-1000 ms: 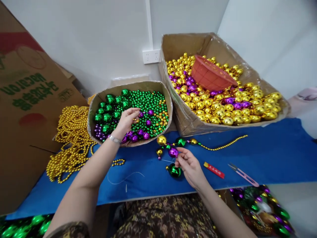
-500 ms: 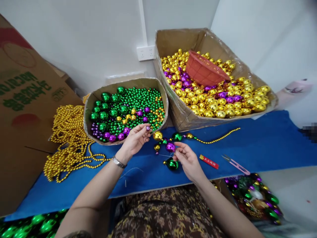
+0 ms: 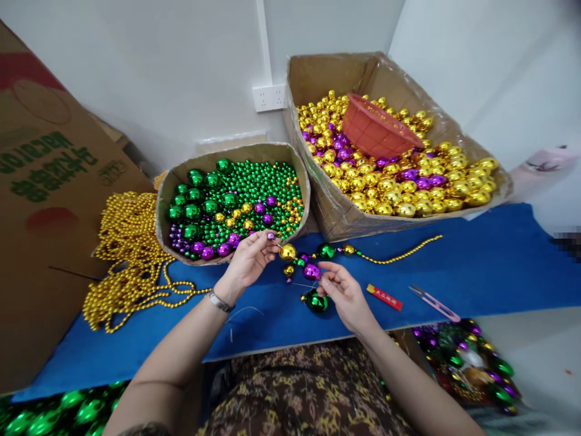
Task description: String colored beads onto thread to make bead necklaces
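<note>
Now left hand (image 3: 249, 260) nearer gold ball (image 3: 287, 252)

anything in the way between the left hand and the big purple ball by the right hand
Yes: a large gold ball, a smaller gold ball and a small green bead lie between the left hand and the purple ball.
</note>
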Action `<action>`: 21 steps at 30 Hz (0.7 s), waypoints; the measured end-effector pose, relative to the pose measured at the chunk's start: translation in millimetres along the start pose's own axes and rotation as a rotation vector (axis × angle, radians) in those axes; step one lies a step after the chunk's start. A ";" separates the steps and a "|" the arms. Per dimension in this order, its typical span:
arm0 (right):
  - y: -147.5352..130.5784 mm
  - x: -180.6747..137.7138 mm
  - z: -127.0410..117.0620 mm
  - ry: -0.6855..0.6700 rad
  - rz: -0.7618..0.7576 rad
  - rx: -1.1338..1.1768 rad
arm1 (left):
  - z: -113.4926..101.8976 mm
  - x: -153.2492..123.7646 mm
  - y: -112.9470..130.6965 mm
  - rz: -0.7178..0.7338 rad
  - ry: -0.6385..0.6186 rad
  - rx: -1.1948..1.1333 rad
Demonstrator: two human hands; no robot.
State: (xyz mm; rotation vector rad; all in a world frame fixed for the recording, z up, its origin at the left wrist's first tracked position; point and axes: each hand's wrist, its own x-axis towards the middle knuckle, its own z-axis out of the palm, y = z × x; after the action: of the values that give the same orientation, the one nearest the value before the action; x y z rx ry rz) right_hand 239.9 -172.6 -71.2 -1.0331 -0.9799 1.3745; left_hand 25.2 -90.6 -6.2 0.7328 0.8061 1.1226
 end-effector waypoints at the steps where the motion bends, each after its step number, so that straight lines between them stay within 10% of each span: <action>1: 0.3 -0.3 -0.1 -0.001 -0.001 -0.003 | -0.2 -0.4 -0.3 0.010 0.000 0.010; 21: 21.4 27.8 -19.1 -0.107 -0.059 -0.531 | 26.5 -17.6 -20.1 0.351 -0.019 0.534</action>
State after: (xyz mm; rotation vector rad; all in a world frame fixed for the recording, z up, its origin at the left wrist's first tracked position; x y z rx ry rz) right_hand 251.8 -145.9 -98.5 -1.3127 -1.4923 1.1527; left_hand 53.4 -115.5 -6.0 1.3693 1.0001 1.2175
